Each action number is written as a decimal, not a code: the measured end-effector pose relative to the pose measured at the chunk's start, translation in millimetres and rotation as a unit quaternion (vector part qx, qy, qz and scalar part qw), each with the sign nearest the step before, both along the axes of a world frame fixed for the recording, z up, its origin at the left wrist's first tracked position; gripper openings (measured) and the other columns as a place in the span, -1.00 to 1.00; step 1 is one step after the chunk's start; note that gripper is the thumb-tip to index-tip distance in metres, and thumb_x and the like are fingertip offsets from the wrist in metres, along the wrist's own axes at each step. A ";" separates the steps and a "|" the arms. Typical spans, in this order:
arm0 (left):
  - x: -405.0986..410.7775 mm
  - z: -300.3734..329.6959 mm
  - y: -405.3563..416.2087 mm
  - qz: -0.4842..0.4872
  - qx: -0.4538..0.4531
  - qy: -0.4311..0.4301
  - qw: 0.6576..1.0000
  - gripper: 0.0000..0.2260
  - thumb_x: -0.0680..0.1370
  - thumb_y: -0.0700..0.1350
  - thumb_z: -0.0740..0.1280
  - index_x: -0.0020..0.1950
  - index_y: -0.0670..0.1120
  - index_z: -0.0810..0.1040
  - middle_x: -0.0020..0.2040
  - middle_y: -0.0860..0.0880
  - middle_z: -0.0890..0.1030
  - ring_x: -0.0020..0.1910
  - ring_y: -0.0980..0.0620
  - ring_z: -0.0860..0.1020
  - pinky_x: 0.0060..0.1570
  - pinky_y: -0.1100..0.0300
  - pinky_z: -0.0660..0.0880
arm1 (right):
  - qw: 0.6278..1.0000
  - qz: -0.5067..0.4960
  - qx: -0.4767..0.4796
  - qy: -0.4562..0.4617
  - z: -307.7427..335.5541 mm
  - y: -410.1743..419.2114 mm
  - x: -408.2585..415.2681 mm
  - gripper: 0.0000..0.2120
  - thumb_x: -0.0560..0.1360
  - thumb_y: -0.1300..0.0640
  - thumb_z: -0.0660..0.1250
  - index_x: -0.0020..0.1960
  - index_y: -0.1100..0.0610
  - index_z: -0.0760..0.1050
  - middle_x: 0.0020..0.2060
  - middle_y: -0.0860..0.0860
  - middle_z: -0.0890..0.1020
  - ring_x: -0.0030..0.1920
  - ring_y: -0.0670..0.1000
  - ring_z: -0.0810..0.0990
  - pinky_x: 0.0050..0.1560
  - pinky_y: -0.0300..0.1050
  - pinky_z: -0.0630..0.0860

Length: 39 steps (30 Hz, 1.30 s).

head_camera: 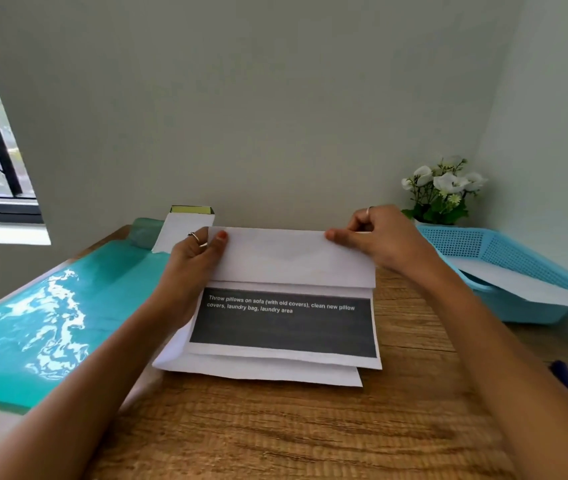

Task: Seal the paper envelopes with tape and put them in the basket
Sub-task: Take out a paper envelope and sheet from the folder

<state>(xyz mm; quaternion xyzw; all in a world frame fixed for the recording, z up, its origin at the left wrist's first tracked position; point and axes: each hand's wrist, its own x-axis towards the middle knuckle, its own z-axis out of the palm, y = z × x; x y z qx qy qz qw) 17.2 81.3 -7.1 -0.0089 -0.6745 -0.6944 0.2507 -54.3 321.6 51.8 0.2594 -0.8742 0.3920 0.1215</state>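
Left hand (196, 252) and right hand (372, 237) each pinch a top corner of the envelope (293, 259), held over the stack (275, 341) mid-bench, likely squaring it for taping. Basket (483, 244) at the right edge holds one.

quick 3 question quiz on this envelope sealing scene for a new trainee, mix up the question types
1. True or false: both hands hold the top envelope at its far corners.
2. Multiple choice: the blue basket sits (a) on the person's left, (b) on the person's right, (c) behind the stack.
3. Short answer: what already lies in the basket?

Key
1. True: the left hand pinches the far left corner and the right hand the far right corner.
2. b, beside the white flowers.
3. A white paper or envelope, which sticks out over the near rim.
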 end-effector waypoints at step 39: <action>11.7 16.8 -3.4 -0.072 0.189 -0.083 0.976 -0.77 0.58 -0.25 0.22 0.20 -0.04 0.49 0.05 -0.12 0.58 -0.18 -0.09 0.65 -0.36 0.22 0.60 | 0.833 0.075 -0.390 -0.386 -13.7 9.8 -5.8 -0.68 0.45 0.45 0.29 0.13 0.16 0.50 -0.09 0.16 0.64 -0.20 0.07 0.63 -0.44 -0.24 0.57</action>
